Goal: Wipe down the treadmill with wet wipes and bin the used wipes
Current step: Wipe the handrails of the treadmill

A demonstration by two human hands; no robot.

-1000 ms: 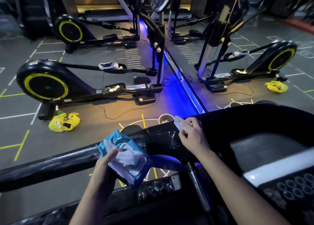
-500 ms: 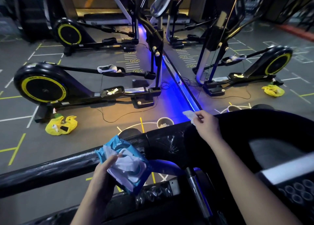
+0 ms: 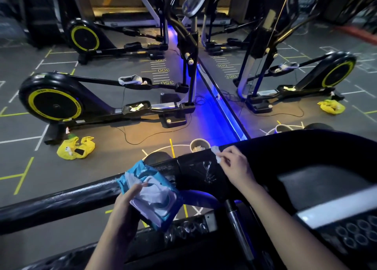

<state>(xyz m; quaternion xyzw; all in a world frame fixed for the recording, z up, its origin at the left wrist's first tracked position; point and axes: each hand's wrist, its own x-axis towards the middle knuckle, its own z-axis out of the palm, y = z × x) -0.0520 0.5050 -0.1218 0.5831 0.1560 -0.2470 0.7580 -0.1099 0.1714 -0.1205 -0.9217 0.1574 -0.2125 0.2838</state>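
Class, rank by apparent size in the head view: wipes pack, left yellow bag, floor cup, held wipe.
1. wipes pack, though nearest the camera
2. left yellow bag
3. floor cup
4. held wipe, partly hidden by right hand

The grey floor (image 3: pixel 30 188), marked with white and yellow lines, fills the left of the frame. A cross-trainer (image 3: pixel 55 104) stands at middle left, a second trainer (image 3: pixel 84 37) at upper left. A yellow bag (image 3: pixel 75 150) lies lower left. A thin cable (image 3: pixel 142 136) and a small round bin (image 3: pixel 200 145) are at centre.
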